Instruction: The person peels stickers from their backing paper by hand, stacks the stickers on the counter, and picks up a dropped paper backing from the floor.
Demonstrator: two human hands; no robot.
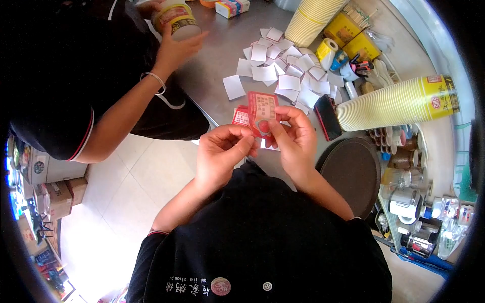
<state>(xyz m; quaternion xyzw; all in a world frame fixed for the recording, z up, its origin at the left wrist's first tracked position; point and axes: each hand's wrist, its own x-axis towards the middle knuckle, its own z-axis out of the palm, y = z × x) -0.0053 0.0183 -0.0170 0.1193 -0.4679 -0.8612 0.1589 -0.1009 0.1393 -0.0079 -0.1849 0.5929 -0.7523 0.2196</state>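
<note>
A red printed card (261,112) with a pale panel of characters is pinched between the thumb and fingers of my right hand (297,139). My left hand (225,151) is closed in a pinch at the card's lower left edge. Just behind the left fingertips, a second red-and-white printed card (241,117) shows in part. Beyond both hands, many white square papers (289,82), some edged in red, lie scattered and overlapping on the grey metal table (217,60).
At the left, another person's hand (177,50) holds a printed paper tub (177,20). Stacked yellow cups (394,103) lie at the right, near a phone (328,117) and a round dark tray (352,177). A tape roll (327,48) stands farther back.
</note>
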